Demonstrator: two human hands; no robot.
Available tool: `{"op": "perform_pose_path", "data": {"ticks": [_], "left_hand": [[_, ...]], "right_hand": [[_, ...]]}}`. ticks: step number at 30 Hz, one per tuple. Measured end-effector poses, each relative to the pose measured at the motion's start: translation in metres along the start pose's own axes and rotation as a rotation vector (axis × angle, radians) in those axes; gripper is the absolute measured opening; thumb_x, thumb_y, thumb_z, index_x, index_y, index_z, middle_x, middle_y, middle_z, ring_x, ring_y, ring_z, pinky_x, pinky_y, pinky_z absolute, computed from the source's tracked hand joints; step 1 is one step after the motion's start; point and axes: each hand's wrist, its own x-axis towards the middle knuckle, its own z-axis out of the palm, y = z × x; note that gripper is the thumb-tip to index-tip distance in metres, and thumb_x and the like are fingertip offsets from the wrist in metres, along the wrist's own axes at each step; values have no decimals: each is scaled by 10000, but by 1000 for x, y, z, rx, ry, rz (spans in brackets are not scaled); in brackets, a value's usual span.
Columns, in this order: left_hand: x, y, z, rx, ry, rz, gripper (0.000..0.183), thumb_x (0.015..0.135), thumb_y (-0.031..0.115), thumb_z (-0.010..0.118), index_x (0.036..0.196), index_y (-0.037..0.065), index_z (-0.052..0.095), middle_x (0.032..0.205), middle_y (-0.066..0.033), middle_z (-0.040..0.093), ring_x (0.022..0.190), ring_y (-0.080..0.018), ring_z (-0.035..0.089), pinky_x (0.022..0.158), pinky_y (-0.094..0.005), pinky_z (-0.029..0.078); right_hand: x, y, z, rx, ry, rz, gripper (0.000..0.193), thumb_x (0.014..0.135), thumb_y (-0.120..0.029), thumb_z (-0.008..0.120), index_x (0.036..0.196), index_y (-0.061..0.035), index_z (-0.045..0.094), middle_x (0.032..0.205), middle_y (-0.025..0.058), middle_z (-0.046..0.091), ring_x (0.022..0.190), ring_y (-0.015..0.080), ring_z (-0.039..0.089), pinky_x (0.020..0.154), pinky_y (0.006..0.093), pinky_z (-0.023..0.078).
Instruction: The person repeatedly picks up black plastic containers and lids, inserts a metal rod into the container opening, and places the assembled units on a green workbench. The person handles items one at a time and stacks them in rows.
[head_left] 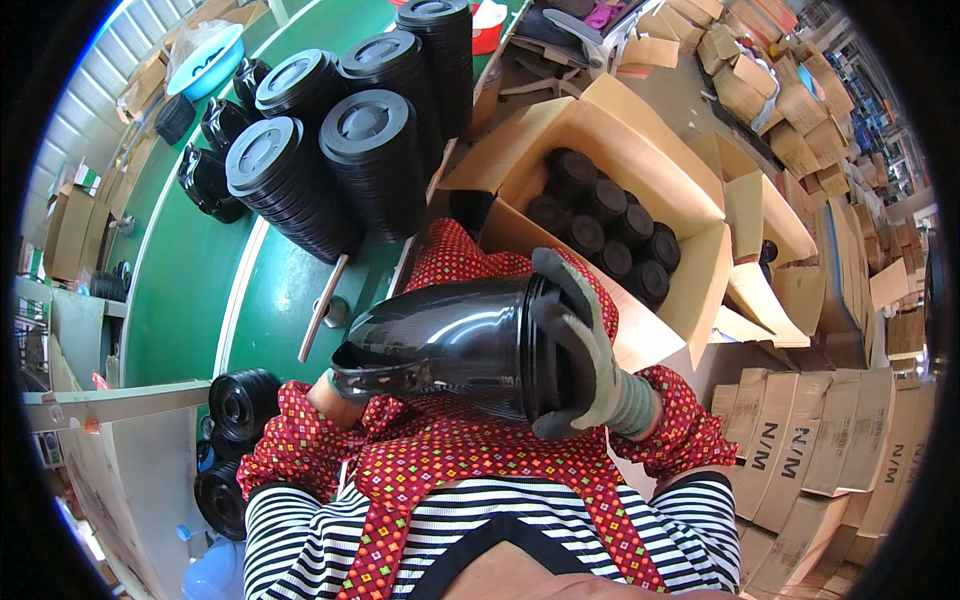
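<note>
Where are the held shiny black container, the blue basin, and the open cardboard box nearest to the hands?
Black container (450, 335): head view, middle of its body.
Blue basin (219, 74): head view, its side wall.
Cardboard box (510, 152): head view, its left flap.

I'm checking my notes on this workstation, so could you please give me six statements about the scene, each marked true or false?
1. The right hand, in a grey-green glove, grips a glossy black vessel. True.
2. The vessel is held upright. False: it lies on its side, close to horizontal.
3. The nearest open cardboard box holds several black cylindrical items. True.
4. The stacks of black lid-like discs stand on the floor. False: those stacks rest on the green table.
5. A light-blue basin shows left of those stacks. True.
6. The apron is plain white. False: the apron is red with small coloured diamonds.
</note>
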Motion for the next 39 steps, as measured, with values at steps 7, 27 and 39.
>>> {"op": "perform_pose_path", "data": {"ticks": [7, 27, 39], "left_hand": [[-9, -2, -5, 27, 18, 57, 678, 767, 227, 900, 1337, -30, 639, 1250, -157, 707, 1109, -240, 699, 965, -339, 559], [-10, -51, 24, -379, -32, 47, 617, 768, 280, 870, 1261, -43, 687, 1164, -168, 726, 1021, -253, 701, 929, -374, 555], [-23, -93, 19, -957, -175, -322, 542, 938, 220, 750, 1396, -23, 592, 1294, -198, 684, 1212, -272, 660, 1078, -430, 532]], "right_hand": [[13, -13, -5, -9, -9, 158, 944, 861, -573, 752, 1573, -34, 444, 1646, 288, 282, 1519, 467, 304, 1221, 548, 274], [11, -22, 14, -283, 43, 249, 777, 951, -457, 718, 1555, -28, 485, 1516, 282, 443, 1367, 410, 502, 1154, 454, 390], [17, -15, -14, -132, 157, 232, 746, 960, -467, 665, 1488, 40, 526, 1472, 262, 553, 1403, 415, 503, 1182, 476, 366]]}}
